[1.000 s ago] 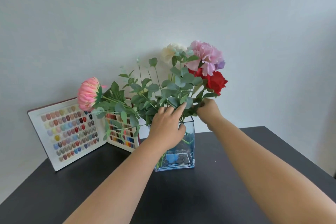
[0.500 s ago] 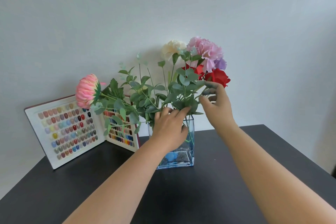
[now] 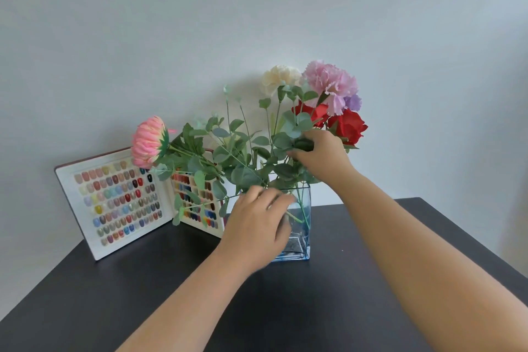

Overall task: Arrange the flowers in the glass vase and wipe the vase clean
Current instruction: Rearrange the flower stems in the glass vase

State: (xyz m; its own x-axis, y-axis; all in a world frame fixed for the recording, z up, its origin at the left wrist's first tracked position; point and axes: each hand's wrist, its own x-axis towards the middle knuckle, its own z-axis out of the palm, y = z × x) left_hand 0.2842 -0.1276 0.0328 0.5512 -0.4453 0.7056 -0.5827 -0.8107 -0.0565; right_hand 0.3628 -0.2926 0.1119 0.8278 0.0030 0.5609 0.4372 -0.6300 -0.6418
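Observation:
A square blue-tinted glass vase (image 3: pixel 301 226) stands on the black table (image 3: pixel 343 308) and holds the flowers. A pink striped bloom (image 3: pixel 148 141) leans far out to the left. A cream flower (image 3: pixel 278 78), a pink carnation (image 3: pixel 330 84) and red roses (image 3: pixel 348 126) rise at the upper right, with green leafy sprigs (image 3: pixel 237 151) between. My left hand (image 3: pixel 258 226) covers the vase's front left side, fingers at the rim among the stems. My right hand (image 3: pixel 323 154) is above the vase, fingers closed on leafy stems just below the roses.
An open book of coloured nail samples (image 3: pixel 120 200) stands upright against the grey wall behind and left of the vase. The pink bloom's stem and leaves hang in front of its right page. The table's right edge runs diagonally at the right.
My right hand has moved left from the red rose and closed on the leafy stems in the middle. My left hand has slid lower on the vase. The flower bunch has shifted slightly.

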